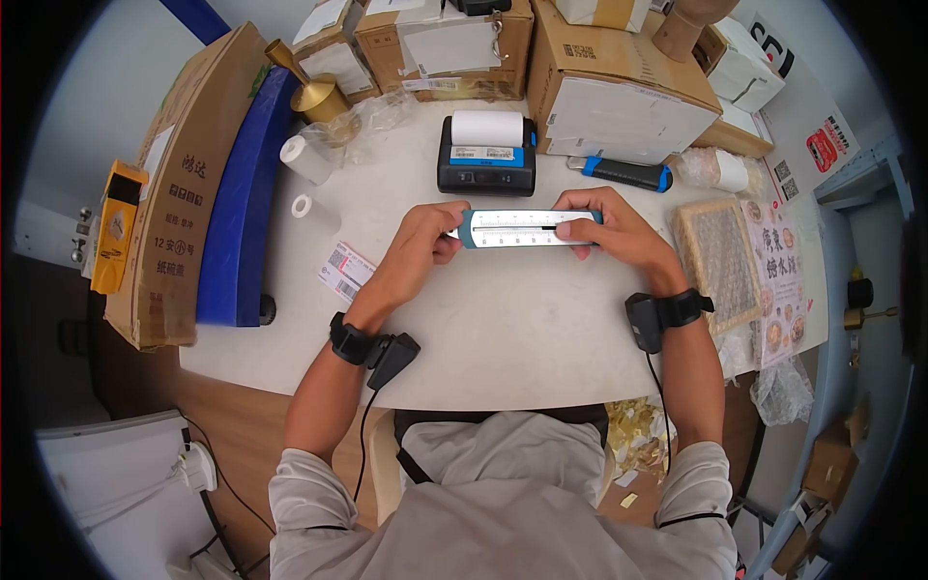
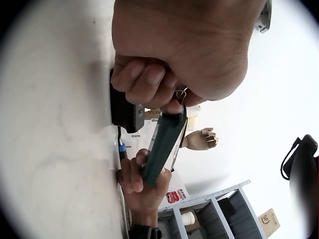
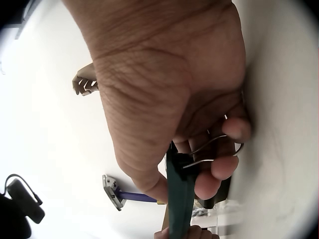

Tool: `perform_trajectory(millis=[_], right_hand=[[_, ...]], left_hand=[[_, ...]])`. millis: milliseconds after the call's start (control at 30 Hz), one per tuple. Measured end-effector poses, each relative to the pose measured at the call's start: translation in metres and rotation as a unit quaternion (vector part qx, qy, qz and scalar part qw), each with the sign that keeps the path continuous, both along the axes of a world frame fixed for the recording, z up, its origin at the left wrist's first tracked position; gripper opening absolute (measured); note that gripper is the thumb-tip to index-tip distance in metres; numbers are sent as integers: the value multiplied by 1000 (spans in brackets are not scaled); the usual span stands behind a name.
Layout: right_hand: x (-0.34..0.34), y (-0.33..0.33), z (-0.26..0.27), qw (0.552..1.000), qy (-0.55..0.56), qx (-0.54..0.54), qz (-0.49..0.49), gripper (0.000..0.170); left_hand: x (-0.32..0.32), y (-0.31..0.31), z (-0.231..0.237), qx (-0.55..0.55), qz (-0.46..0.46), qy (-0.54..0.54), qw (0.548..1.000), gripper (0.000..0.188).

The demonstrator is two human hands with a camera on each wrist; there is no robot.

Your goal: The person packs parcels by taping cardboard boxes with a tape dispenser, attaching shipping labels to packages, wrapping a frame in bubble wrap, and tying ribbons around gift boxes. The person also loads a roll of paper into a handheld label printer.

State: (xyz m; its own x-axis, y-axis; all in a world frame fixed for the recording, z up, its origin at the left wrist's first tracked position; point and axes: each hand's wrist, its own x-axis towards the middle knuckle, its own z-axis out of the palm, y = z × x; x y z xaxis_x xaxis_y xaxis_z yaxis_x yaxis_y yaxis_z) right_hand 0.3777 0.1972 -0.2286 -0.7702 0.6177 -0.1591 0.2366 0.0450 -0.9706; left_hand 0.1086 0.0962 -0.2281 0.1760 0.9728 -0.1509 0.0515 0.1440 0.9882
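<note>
A spring scale point(image 1: 507, 229) with a dark green body and a white graduated face lies level across both hands in the head view, over the table point(image 1: 483, 319). My left hand point(image 1: 416, 249) pinches its left end, where a small metal ring shows in the left wrist view. Its right end is gripped by my right hand point(image 1: 628, 232), the thumb lying on the face near a dark marker in the slot. In the right wrist view a bent metal wire point(image 3: 214, 149) comes out of the green body's end and passes among the right fingers.
Behind the scale stands a black and blue label printer point(image 1: 486, 177). A utility knife point(image 1: 623, 174) lies to its right. White paper rolls point(image 1: 305, 159) and a printed label point(image 1: 346, 271) are on the left. Cardboard boxes point(image 1: 628, 58) line the back; a bubble-wrapped frame point(image 1: 717, 261) lies right.
</note>
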Motion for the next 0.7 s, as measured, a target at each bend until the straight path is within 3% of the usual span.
perform_trajectory(millis=[333, 700], right_hand=[[1, 0, 2, 1000, -14, 22, 0, 25], [5, 0, 7, 998, -14, -49, 45, 30]], left_hand=[[-1, 0, 3, 12, -12, -21, 1000, 28], [1, -1, 3, 40, -9, -18, 999, 33]])
